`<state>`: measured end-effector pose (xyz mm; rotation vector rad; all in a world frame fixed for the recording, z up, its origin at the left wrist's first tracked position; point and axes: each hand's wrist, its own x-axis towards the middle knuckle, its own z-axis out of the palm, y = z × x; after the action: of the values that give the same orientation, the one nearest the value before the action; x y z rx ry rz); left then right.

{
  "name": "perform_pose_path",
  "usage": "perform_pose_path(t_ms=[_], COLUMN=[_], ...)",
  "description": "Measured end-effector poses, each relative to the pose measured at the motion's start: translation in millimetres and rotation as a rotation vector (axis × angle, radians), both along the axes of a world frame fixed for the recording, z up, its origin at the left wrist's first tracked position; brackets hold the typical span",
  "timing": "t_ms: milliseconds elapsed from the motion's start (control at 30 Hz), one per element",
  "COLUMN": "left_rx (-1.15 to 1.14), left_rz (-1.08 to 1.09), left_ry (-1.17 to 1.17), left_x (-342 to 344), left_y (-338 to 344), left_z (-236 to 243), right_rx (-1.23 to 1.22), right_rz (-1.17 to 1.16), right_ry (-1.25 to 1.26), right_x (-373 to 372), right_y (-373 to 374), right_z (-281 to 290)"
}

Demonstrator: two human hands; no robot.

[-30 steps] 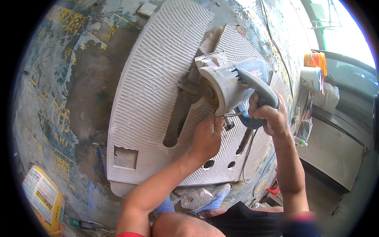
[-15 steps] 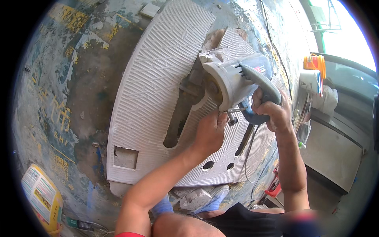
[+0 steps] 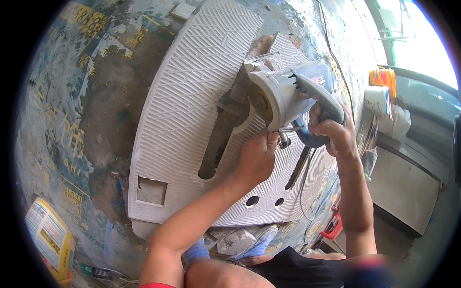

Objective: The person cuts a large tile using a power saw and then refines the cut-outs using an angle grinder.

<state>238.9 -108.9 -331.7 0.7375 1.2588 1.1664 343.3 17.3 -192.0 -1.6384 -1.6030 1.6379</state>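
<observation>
A large grey and blue handheld circular saw rests over the ridged white slab, its rounded blade guard facing left. My right hand is wrapped round its rear handle. My left hand is closed in a pinch at the lower end of the guard, beside a small metal knob; the fingertips are partly hidden. Left of the blade, a long dark slot runs through the slab. A square recess and two round holes lie near its close edge.
A broken stone chunk sits under the slab's near edge, between my feet. A black cable runs along the floor at right. A yellow-and-white container stands at lower left; orange and white buckets at far right.
The saw has shifted very slightly to the right and its front tilts a little differently, showing more of the knob. Both hands keep their hold.
</observation>
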Motion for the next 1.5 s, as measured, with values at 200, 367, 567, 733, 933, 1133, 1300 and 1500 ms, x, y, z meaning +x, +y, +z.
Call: perform_pose_path(t_ms=[200, 367, 567, 733, 933, 1133, 1300, 1500], left_rx=[-0.047, -0.064, -0.059, -0.021, -0.026, -0.035, -0.007, 0.015], left_rz=[0.003, -0.001, -0.017, -0.004, 0.029, -0.003, 0.021, 0.037], left_ry=[-0.056, -0.094, -0.059, -0.050, -0.090, -0.034, -0.018, -0.046], left_x=[4, 5, 1, 0, 6, 3, 0, 4], left_y=[-14, -17, -6, 1, -11, -4, 6, 0], left_z=[-6, -5, -2, -1, -6, -2, -2, -4], right_rx=[-0.042, -0.042, 0.016, 0.003, -0.028, -0.003, 0.013, -0.013], right_rz=[0.062, 0.087, 0.102, 0.093, 0.114, 0.127, 0.078, 0.105], right_ry=[0.008, -0.006, -0.038, -0.020, -0.027, -0.052, -0.036, -0.033], right_x=[-2, -2, -5, -3, -6, -3, -5, -8], right_y=[-2, -2, 3, 7, 4, 10, 12, 11], right_z=[-3, -3, -1, 2, -1, 0, 0, 2])
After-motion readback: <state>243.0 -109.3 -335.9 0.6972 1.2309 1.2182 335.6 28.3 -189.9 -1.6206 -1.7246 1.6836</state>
